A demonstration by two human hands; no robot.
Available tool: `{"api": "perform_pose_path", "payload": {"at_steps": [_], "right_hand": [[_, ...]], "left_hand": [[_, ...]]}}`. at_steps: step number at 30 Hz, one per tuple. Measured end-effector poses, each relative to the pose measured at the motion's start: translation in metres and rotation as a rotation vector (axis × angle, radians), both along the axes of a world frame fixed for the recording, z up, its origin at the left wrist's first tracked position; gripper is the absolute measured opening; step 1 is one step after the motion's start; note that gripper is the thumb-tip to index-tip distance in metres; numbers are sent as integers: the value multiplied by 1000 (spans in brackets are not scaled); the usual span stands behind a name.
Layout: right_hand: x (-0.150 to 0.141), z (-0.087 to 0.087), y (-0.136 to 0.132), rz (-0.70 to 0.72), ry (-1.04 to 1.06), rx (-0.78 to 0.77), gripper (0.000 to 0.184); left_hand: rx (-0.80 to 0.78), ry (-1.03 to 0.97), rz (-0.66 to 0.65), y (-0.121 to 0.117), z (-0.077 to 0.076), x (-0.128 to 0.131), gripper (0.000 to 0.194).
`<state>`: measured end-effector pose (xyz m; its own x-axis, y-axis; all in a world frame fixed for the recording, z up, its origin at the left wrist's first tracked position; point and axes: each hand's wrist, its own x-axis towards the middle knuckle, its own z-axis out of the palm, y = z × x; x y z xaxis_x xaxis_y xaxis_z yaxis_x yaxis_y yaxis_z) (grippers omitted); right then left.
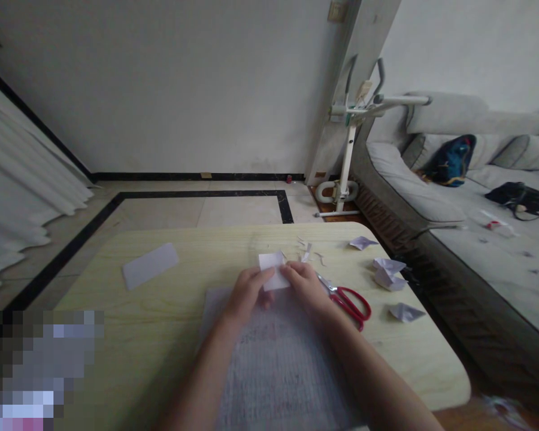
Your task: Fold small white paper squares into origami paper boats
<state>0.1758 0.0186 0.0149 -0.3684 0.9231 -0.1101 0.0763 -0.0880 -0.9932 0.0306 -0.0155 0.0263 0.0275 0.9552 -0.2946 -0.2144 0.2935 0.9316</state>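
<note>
Left hand (247,291) and right hand (306,285) both pinching the small paper (270,263), one per side, thumbs on top. Paper sits at the far edge of the big sheet (287,365). Scissors (351,304) just right of right hand, scraps (306,252) beyond it. Folded pieces (387,276) along table's (130,335) right side; white strip (150,266) at left.

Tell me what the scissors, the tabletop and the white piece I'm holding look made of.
White piece: likely paper, thin and matte. Scissors: shiny grey blades suggest metal; smooth red handles, probably plastic. Tabletop: smooth-looking, wavy grain suggests wood, though possibly printed laminate.
</note>
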Motion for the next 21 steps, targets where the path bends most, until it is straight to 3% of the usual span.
{"api": "perform_pose_path", "payload": {"at_steps": [6,21], "right_hand": [[0,-3,1,46,-3,43,39],[0,0,0,64,-96,110,41]], "left_hand": [[-27,-96,21,1,2,0,28],[8,17,95,3,-2,0,33]]}}
